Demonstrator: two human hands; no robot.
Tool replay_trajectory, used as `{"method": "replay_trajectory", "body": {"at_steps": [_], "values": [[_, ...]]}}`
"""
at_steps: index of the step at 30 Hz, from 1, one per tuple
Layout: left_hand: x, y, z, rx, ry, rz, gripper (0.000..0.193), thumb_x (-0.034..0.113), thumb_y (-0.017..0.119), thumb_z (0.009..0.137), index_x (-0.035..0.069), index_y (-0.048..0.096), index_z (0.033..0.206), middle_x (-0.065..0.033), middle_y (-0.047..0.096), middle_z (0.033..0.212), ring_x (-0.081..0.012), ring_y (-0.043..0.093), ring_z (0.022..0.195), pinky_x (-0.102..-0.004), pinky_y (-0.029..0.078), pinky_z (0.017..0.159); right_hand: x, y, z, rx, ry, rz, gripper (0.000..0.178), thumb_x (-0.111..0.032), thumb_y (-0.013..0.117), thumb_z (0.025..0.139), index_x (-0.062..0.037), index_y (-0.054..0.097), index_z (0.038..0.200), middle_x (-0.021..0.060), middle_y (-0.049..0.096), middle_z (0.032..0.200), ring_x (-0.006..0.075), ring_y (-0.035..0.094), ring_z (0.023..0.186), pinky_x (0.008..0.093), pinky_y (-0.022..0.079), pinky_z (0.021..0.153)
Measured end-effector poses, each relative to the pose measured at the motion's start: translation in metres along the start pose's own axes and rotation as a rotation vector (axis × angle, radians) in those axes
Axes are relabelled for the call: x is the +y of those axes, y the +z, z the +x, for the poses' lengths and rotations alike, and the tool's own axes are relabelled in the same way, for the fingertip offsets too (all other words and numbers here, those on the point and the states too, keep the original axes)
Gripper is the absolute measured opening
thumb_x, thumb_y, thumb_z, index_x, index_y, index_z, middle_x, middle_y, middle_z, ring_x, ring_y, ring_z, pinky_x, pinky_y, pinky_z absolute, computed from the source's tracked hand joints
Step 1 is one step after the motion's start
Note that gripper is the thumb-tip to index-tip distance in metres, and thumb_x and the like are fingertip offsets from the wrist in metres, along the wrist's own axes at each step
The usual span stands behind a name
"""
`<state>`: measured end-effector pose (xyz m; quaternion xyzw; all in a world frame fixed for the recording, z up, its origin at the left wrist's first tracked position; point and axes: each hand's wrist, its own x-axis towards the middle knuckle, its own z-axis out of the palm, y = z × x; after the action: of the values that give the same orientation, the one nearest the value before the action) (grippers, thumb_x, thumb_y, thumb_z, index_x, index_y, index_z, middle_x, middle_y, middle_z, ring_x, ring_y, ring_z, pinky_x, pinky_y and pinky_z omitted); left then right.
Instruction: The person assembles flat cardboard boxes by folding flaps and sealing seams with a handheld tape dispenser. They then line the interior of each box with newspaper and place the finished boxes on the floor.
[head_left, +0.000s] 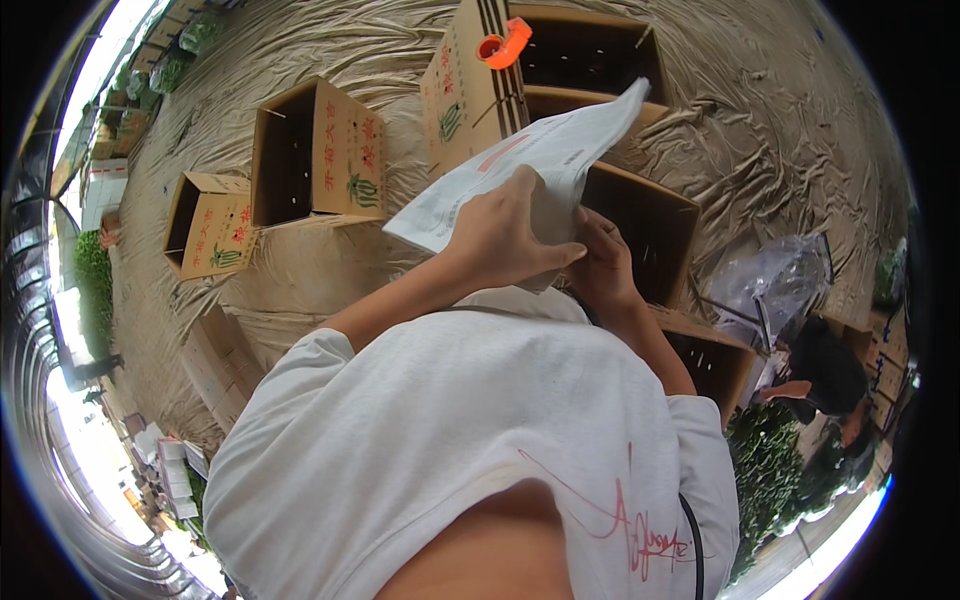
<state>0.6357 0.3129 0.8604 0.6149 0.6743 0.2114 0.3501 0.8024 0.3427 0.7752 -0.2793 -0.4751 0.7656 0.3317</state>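
Note:
In front of my chest, both hands work on a folded newspaper (520, 150), white-grey with a red printed block. Its far corner sticks up to the right. My left hand (510, 228) lies over the near part with fingers bent round it and the thumb stretched rightward. My right hand (603, 255) pinches its right edge, the fingertips partly hidden behind the paper. Beyond the paper, an orange tape dispenser (507, 47) rests on top of upright cardboard sheets (470, 85).
Open cardboard boxes (350, 150) stand to the left, a smaller one (215, 225) beyond. More open boxes (640, 215) line the right. Wrinkled brown sheeting (400, 30) covers the floor. At right lie clear plastic (770, 280) and green vegetables (765, 450), near a person in dark clothes (830, 370).

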Motion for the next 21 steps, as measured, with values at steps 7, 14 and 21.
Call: {"method": "replay_trajectory", "body": {"at_steps": [7,14,21], "values": [[0.02,0.048,0.002,-0.107,0.087,-0.105,0.069,0.036,0.081,0.058,-0.007,0.046,0.099,-0.0167,0.054,0.085,-0.0209,0.053,0.081,-0.0328,0.044,0.071,-0.038,-0.018,-0.049,0.179,0.219,0.645,0.017,-0.006,0.063,0.084,0.0034,0.061,0.097,0.0084,0.063,0.088,0.013,0.062,0.077,0.0252,0.052,0.069],[0.045,0.078,-0.003,-0.226,0.103,-0.069,0.062,0.034,0.08,0.06,-0.004,0.048,0.097,-0.0133,0.055,0.082,-0.0187,0.054,0.076,-0.0308,0.045,0.067,-0.035,-0.045,-0.087,0.268,0.187,0.351,0.017,-0.012,0.062,0.085,0.0038,0.06,0.091,0.0083,0.063,0.083,0.0129,0.062,0.072,0.0254,0.053,0.068],[0.029,0.094,0.001,-0.359,-0.073,-0.415,0.035,0.019,0.063,0.075,-0.004,0.053,0.1,-0.0142,0.059,0.088,-0.021,0.057,0.079,-0.0304,0.045,0.07,-0.033,-0.059,-0.099,0.315,0.208,0.427,0.013,-0.007,0.059,0.083,0.0034,0.06,0.09,0.0083,0.063,0.082,0.0121,0.062,0.073,0.0251,0.053,0.069]]}}
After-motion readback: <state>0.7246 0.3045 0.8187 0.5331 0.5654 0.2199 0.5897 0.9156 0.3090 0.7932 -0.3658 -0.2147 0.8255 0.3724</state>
